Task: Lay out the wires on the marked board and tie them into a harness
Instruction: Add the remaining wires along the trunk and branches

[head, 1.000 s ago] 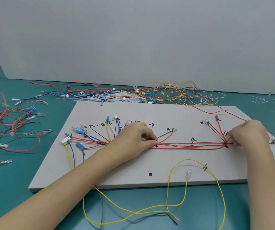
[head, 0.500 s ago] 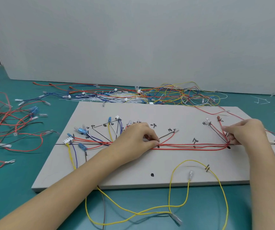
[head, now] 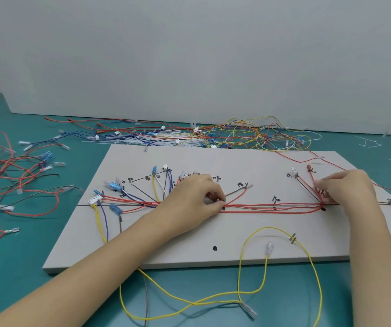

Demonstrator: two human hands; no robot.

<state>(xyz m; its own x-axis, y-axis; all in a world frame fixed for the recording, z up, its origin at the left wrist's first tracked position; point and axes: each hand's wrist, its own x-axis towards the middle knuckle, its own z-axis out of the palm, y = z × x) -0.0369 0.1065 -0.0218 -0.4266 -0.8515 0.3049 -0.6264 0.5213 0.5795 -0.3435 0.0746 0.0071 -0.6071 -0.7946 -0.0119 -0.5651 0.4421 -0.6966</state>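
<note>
On the flat grey marked board [head: 248, 166], both hands pinch the red wire bundle [head: 272, 207].
Since before, the right hand [head: 345, 188] has barely shifted, fingers pressed together at the junction; left hand [head: 189, 199] stays knuckles-up.

The board [head: 248, 161] looks like matt, smooth grey card or foam sheet, inked with black marker lines and dots. The red wires [head: 272, 207] on it wear smooth plastic sleeving with a slight sheen, as does the yellow wire [head: 264, 274] near the front. Its terminal [head: 269, 248] sits in clear, glossy plastic. The white connector [head: 95, 199] at left is hard opaque plastic. The table [head: 24, 267] has a teal mat, matt and even. The far wall [head: 189, 55] is flat, matt grey
</note>
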